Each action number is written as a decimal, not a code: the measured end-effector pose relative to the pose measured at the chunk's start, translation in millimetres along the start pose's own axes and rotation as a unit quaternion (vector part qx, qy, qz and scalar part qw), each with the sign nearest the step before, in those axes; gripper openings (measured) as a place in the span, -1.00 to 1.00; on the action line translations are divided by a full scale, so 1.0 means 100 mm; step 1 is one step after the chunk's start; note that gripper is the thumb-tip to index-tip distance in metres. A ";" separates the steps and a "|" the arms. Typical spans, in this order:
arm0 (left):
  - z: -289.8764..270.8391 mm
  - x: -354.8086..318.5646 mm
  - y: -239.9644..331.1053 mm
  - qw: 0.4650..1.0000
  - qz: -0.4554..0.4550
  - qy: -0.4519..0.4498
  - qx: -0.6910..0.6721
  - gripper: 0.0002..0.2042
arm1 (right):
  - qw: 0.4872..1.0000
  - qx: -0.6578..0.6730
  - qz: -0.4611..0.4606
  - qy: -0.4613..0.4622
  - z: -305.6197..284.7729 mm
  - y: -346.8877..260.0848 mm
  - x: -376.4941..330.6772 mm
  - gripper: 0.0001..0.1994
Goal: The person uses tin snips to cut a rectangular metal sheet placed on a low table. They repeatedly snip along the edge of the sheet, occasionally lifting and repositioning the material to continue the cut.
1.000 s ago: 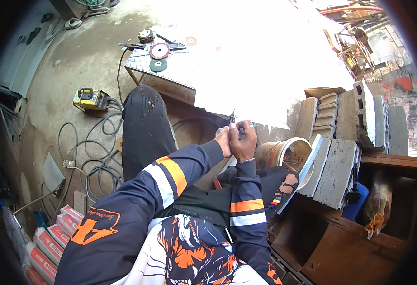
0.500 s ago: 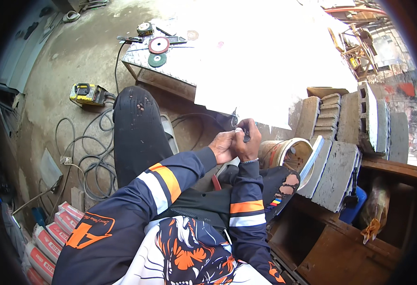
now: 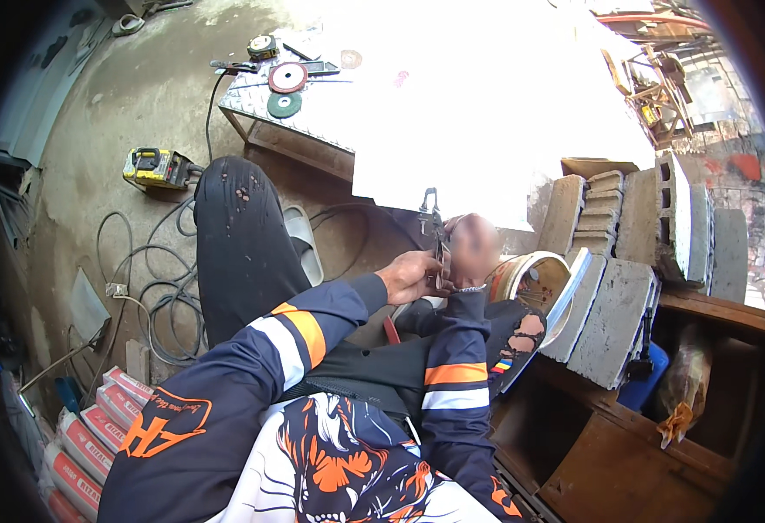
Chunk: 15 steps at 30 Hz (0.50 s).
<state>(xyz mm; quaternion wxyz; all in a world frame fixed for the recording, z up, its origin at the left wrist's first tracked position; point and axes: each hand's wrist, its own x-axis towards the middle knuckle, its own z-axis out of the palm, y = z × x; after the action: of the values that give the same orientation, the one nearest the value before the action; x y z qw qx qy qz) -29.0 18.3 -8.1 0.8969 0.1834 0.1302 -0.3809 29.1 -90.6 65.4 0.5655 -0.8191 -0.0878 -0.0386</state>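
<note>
My left hand [image 3: 410,277] is closed on the lower end of a dark metal tool [image 3: 436,228], in front of me by the near edge of the bright work surface. The tool stands roughly upright, with a narrow loop-shaped upper end; its exact kind is unclear. Close against its right side is my right hand [image 3: 472,248], raised, with its fingers smeared, so its grip cannot be made out. Beneath my right wrist stands a whitish bucket [image 3: 531,270]. A dark cable [image 3: 348,207] runs along the floor toward the tool.
On the table [image 3: 252,98] lie a reddish disc [image 3: 287,78], a green disc [image 3: 284,105] and a tape measure [image 3: 262,47]. A yellow-black machine [image 3: 158,167] and coiled cables [image 3: 173,305] are left on the floor. Concrete blocks [image 3: 613,322] stand right, above a wooden cabinet [image 3: 635,444].
The metal tool has come up between my hands, its looped end now showing. My right hand has shifted slightly right and turned; my left has lowered a little. My left knee has shifted left.
</note>
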 end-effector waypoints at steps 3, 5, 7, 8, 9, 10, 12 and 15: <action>-0.25 0.19 -0.01 0.997 -0.014 -0.007 -0.082 -0.65 | 0.999 0.024 0.021 -0.019 0.10 -0.13 -0.10 -0.85; 0.19 0.17 0.07 0.999 0.000 0.016 -0.042 -0.52 | 1.000 0.020 -0.006 0.015 -0.01 0.04 -0.18 -0.85; 0.36 0.18 0.14 0.999 0.015 0.044 -0.018 -0.48 | 0.999 0.036 -0.017 0.032 -0.06 0.15 -0.21 -0.86; 0.38 0.19 0.12 0.999 0.026 0.031 -0.009 -0.42 | 0.998 0.050 -0.009 0.039 -0.10 0.20 -0.25 -0.86; 0.37 0.23 0.13 0.999 0.016 0.042 -0.002 -0.42 | 0.997 0.066 -0.004 0.042 -0.12 0.22 -0.26 -0.86; 0.31 0.30 0.11 0.998 0.007 0.054 0.005 -0.41 | 0.997 0.057 0.032 0.033 -0.14 0.20 -0.30 -0.87; 0.24 0.40 0.11 0.995 -0.041 0.081 0.035 -0.45 | 0.996 0.064 0.028 0.047 -0.19 0.22 -0.33 -0.87; 0.31 0.51 0.06 0.989 -0.060 0.115 0.066 -0.57 | 0.995 0.082 0.030 0.055 -0.32 0.35 -0.41 -0.87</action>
<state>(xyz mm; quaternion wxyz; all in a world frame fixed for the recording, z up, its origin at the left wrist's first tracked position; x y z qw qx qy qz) 12.8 -23.4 2.3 0.8375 0.2763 0.2176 -0.4183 -3.2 -137.0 38.4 0.6359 -0.7687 -0.0347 -0.0595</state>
